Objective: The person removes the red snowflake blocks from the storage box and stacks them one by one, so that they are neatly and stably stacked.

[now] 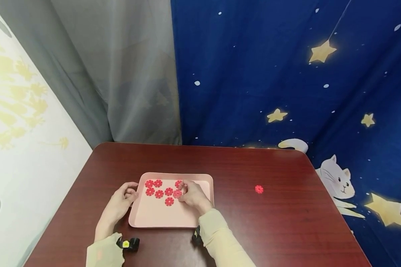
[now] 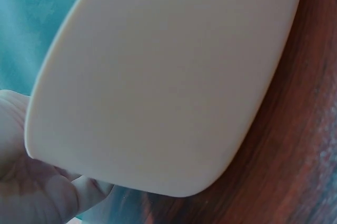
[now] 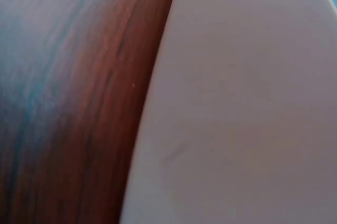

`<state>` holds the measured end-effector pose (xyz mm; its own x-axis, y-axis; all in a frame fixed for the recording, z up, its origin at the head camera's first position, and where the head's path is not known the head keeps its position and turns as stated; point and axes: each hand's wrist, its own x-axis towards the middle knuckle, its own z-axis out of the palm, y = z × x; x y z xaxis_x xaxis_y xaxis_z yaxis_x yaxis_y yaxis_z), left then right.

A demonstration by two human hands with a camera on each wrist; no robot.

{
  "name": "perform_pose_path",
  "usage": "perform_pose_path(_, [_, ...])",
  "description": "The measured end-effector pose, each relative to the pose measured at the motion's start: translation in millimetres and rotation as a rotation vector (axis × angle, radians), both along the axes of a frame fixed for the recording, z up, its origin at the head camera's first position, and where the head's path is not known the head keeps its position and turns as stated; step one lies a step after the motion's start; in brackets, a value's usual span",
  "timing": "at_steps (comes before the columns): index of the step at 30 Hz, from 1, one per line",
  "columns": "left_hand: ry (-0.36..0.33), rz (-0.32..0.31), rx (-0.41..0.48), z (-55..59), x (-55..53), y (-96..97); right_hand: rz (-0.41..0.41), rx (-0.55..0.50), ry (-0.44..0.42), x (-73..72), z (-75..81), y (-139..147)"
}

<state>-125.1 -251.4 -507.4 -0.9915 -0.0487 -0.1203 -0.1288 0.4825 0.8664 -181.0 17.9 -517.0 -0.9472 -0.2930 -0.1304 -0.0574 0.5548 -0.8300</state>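
A shallow pink tray (image 1: 157,218) lies on the table with several red flower-shaped discs (image 1: 159,194) inside, mostly toward its far left part. My right hand (image 1: 194,196) reaches over the tray from the right and pinches one red flower-shaped disc (image 1: 177,193) at its fingertips. Those fingers partly cover another disc (image 1: 178,183) just behind. Beside the tray's left rim is my left hand (image 1: 119,202), its fingers loosely bent against the outside of the rim. The left wrist view shows this hand (image 2: 31,182) at the tray's outer wall (image 2: 168,87). In the right wrist view only tray wall (image 3: 237,97) and table appear.
One more red flower-shaped disc (image 1: 259,189) lies on the brown table (image 1: 287,222), well right of the tray. A grey curtain (image 1: 137,74) and a blue starry curtain (image 1: 240,74) hang behind the table. A white patterned surface (image 1: 26,122) stands at left.
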Motion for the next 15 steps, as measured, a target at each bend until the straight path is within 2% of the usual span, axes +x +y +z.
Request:
perform_pose_path(8, [-0.001, 0.003, -0.002, -1.6, 0.5, 1.4, -0.016, -0.03, 0.029, 3.9, -1.9, 1.6])
perform_pose_path(12, [-0.008, 0.003, -0.001, -1.7, 0.4, 1.1, -0.006, -0.09, -0.022, 5.1, -0.7, 2.2])
perform_pose_path(15, [0.0, 0.006, -0.006, -1.0, -0.4, 1.5, 0.008, -0.093, -0.035, 5.2, 1.4, 3.0])
